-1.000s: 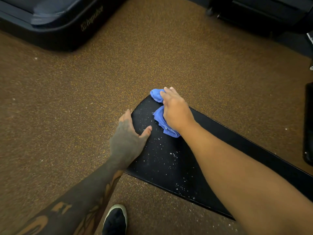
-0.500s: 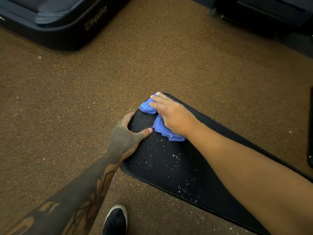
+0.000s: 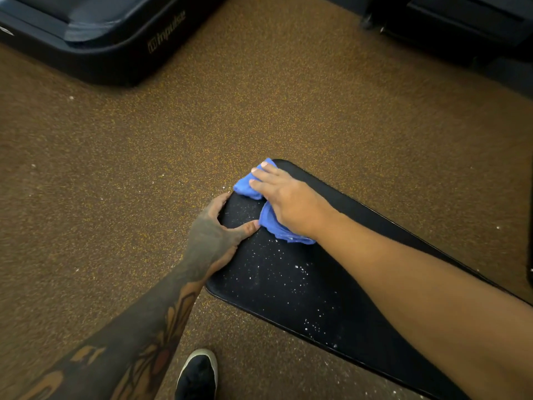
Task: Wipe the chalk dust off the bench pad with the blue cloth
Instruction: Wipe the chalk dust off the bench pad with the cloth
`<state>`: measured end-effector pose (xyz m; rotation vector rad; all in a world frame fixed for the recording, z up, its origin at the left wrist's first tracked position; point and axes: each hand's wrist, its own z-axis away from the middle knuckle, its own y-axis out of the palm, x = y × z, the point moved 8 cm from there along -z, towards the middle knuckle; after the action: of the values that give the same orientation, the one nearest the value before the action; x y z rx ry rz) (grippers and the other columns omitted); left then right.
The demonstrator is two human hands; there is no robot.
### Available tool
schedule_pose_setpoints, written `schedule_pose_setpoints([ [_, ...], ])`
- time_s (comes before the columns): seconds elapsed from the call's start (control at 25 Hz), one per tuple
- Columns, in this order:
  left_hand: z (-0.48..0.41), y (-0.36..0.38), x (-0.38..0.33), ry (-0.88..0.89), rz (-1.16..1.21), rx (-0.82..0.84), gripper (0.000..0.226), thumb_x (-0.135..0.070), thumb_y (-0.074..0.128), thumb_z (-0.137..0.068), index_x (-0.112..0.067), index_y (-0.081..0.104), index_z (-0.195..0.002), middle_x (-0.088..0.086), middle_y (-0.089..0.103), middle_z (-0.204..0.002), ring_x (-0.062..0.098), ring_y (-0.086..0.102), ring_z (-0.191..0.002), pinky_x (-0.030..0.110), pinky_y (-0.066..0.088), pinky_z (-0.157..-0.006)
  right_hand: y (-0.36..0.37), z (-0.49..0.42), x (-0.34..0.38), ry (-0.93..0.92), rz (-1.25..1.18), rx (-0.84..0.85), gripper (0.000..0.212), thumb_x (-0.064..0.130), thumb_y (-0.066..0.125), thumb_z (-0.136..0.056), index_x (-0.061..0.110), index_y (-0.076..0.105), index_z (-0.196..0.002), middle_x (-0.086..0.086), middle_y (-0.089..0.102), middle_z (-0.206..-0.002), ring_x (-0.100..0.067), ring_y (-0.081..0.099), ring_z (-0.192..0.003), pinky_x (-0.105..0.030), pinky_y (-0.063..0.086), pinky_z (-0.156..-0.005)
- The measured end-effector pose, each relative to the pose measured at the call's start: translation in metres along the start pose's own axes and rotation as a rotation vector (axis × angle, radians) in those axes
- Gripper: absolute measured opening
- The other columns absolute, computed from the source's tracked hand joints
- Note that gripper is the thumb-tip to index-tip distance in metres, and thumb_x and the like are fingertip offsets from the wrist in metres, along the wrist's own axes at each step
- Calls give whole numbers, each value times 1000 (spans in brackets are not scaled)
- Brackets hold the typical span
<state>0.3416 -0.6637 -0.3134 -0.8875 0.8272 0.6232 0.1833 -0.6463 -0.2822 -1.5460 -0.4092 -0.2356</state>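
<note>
A black bench pad runs from the centre toward the lower right, speckled with white chalk dust. My right hand presses a crumpled blue cloth onto the pad's far left corner, and part of the cloth sticks out past my fingertips over the edge. My left hand grips the pad's left edge, fingers curled over the rim and thumb lying on top, its tip touching the cloth. White specks are thickest below the cloth and along the near edge.
Brown speckled rubber floor surrounds the pad. A dark machine base stands at the upper left, more dark equipment at the upper right. My black shoe is at the bottom centre.
My right hand slid the cloth leftward to the pad's far left corner. My left hand went from lying flat on the pad to gripping its left edge.
</note>
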Motion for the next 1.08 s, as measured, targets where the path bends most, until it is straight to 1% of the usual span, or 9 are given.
schedule_pose_setpoints([
  [0.24, -2, 2, 4, -14, -16, -3, 82, -40, 88, -68, -25, 51, -140, -6, 58, -131, 12, 56, -114, 25, 41, -98, -14, -1, -9, 110, 0, -44, 39, -6, 47, -88, -3, 56, -127, -23, 50, -138, -40, 37, -135, -50, 32, -111],
  [0.4, -3, 0, 8, -10, 3, 42, 84, -46, 87, -68, -26, 50, -141, -7, 57, -136, 11, 56, -119, 31, 42, -106, -23, 15, -2, 170, -70, -40, 60, 35, 45, -97, 19, 23, -151, -6, 15, -160, -23, 3, -148, -45, 6, -117],
  [0.52, 0, 0, 18, -40, 22, 128, 86, -47, 86, -70, -30, 46, -144, -9, 57, -136, 9, 58, -116, 30, 46, -103, -18, 8, -6, 204, 49, 24, 64, 48, 37, -97, 29, 11, -152, -3, 1, -161, -24, -10, -147, -51, 3, -118],
  [0.64, 5, 0, 24, -56, 71, 160, 81, -50, 85, -71, -38, 46, -142, -14, 61, -128, 0, 61, -107, 25, 50, -92, 0, 9, 12, 93, 49, 26, 48, 31, 46, -99, 16, 38, -144, -10, 25, -157, -35, 8, -146, -55, 18, -115],
  [0.72, 7, 1, 25, -54, 96, 168, 85, -56, 85, -66, -40, 48, -140, -14, 62, -128, 2, 62, -109, 30, 52, -96, 4, 16, 21, -51, 25, 19, 39, 17, 52, -96, 7, 53, -133, -14, 42, -147, -39, 25, -141, -50, 26, -112],
  [0.8, 7, 2, 28, -68, 111, 171, 91, -65, 84, -58, -43, 48, -139, -13, 63, -130, 6, 63, -111, 38, 52, -100, -1, 10, 9, -36, 18, 10, 35, 10, 53, -94, 4, 57, -128, -15, 48, -142, -38, 31, -139, -50, 34, -109],
  [0.92, 7, 2, 31, -71, 103, 158, 89, -61, 85, -61, -44, 47, -140, -12, 62, -130, 7, 62, -112, 35, 51, -99, -12, -9, 2, 137, -31, -90, 31, 2, 48, -93, -1, 60, -121, -22, 54, -134, -43, 36, -134, -54, 40, -103],
  [1.04, 8, 0, 28, -51, 79, 131, 68, -45, 84, -74, -40, 53, -135, -16, 64, -123, 5, 62, -112, 24, 49, -93, 12, 2, 46, -197, -26, -47, 31, 7, 47, -90, 1, 65, -115, -18, 61, -126, -42, 45, -129, -40, 39, -104],
  [1.08, 8, 1, 29, -56, 93, 140, 68, -45, 84, -74, -40, 54, -134, -16, 64, -123, 5, 62, -111, 26, 50, -93, 14, 0, 44, -194, -23, -13, 31, 9, 49, -91, 3, 65, -117, -16, 60, -129, -39, 43, -131, -43, 40, -105],
])
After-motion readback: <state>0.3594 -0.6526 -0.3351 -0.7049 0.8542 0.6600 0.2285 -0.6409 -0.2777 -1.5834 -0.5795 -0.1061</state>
